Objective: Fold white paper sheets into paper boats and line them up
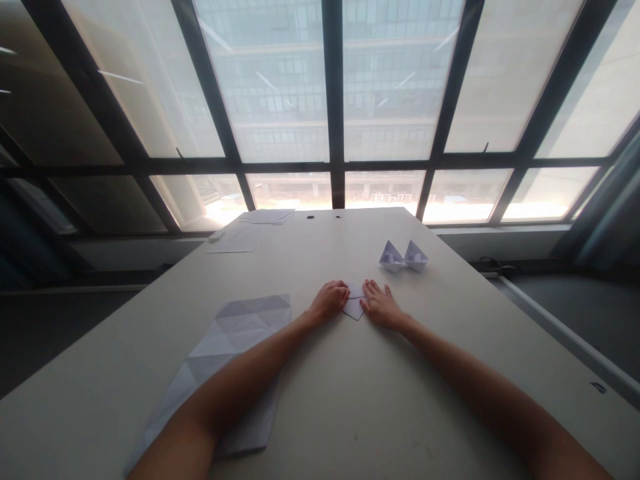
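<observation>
A small folded piece of white paper (355, 308) lies flat on the table, its lower end coming to a point. At its left edge is my left hand (330, 299), fingers curled and closed on the paper. My right hand (381, 305) rests on the right edge with its fingers stretched out and slightly apart. Part of the paper's sides is hidden under both hands. Beyond my right hand stand two folded paper boats (391, 257), side by side and upright.
A large creased sheet of paper (250, 323) lies under my left forearm. Flat white sheets (235, 239) are at the table's far left. The white table (350, 407) reaches toward a window wall (285, 80). A small dark mark (598, 387) is near its right edge.
</observation>
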Motion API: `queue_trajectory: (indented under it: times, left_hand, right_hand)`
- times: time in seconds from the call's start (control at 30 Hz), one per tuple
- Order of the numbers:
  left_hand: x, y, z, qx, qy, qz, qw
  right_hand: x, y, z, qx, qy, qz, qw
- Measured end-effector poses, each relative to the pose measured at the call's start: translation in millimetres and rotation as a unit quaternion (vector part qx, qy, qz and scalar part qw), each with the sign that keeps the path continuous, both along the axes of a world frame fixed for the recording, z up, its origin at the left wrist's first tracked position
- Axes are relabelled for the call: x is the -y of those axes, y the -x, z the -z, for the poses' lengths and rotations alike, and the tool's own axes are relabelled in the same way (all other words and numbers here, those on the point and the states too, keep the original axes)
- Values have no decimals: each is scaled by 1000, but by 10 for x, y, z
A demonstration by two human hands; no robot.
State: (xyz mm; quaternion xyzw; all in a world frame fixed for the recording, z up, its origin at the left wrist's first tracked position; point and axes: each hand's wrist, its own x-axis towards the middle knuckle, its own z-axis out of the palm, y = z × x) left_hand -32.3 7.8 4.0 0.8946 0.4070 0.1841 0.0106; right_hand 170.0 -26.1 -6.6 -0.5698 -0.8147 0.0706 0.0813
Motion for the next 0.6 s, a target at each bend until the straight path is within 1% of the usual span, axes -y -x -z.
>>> queue_trajectory:
  times: [0.03,0.1,0.2,0.27,0.37,0.47,0.6]
  left_hand:
    - [-2,4,0,8,-2,-1,1000]
    - [-2,19,7,7,6,16,1000]
    - [3,40,22,-48,46,54,996]
    - [7,45,26,-91,66,61,992]
    - [12,40,32,-119,74,54,989]
    - [14,32,41,-113,80,31,990]
    - [12,21,55,-111,86,7,990]
  right_hand:
    - [-13,-13,4,0,-1,-16,1000]
    - [-27,-26,9,0,-1,-38,999]
    - [-18,-17,3,-3,-4,-50,999]
    - [0,3,-7,-10,-16,-51,999]
    - [32,41,-27,-30,-46,-77,996]
    - [49,69,-33,-46,-44,-108,992]
    - [50,78,-17,-40,-27,-91,995]
